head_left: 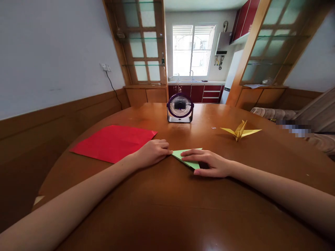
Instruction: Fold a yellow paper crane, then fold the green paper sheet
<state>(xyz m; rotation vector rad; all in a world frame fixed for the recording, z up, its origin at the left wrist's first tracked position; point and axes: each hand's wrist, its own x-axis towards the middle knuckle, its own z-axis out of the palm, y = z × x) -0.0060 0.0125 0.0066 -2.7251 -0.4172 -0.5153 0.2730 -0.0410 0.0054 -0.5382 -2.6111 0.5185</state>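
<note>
A folded piece of light green paper (179, 154), triangular in outline, lies on the brown table between my hands. My left hand (154, 152) is closed, its thumb and fingertip pinching the paper's pointed left corner. Across the right part of the same paper rests my right hand (210, 163), with fingers stretched out flat on top and the thumb at the near edge. Part of the green paper is hidden under those fingers. Just beyond my left forearm is a large sheet of red paper (110, 142), lying flat.
A small purple desk fan (180, 107) stands upright at the table's far middle. To the right sits a gold origami crane (238, 131) with spread wings. The round wooden table (167, 216) reaches towards a wall on the left; glass-shelved cabinets and a kitchen window are behind.
</note>
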